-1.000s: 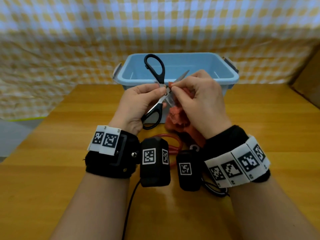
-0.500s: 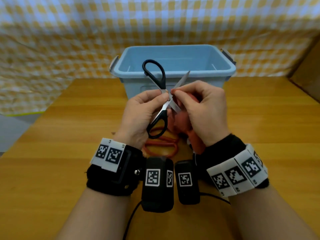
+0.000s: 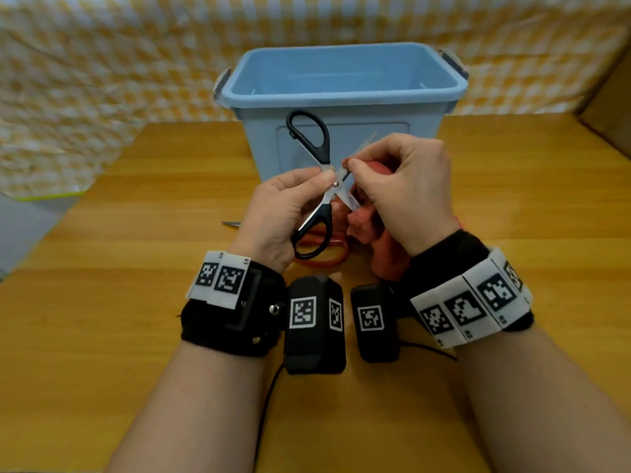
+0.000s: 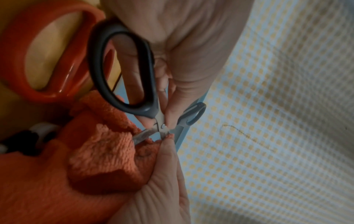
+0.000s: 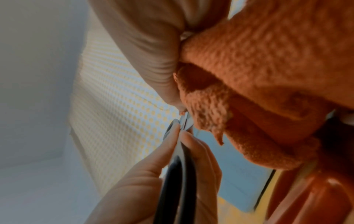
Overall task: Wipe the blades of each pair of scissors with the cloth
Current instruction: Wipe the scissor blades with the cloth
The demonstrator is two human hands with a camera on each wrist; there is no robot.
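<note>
Though motion-blurred, head view shows left hand (image 3: 280,206) pinching the black scissors (image 3: 316,189) at the pivot, blades spread, in front of the blue bin (image 3: 341,97); right hand (image 3: 406,189) clamps orange cloth (image 3: 362,220) over one blade, tip hidden. Left wrist: red scissors (image 4: 47,50) handle only. Right wrist: cloth fills frame, blade barely visible.

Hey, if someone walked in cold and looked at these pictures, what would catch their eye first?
Probably the black-handled scissors, held spread open in mid-air at the centre, the left hand pinching them at the pivot. Against them, the right hand presses an orange cloth onto a blade. Behind stands a blue plastic bin, and red-handled scissors lie on the wooden table under the hands.
</note>
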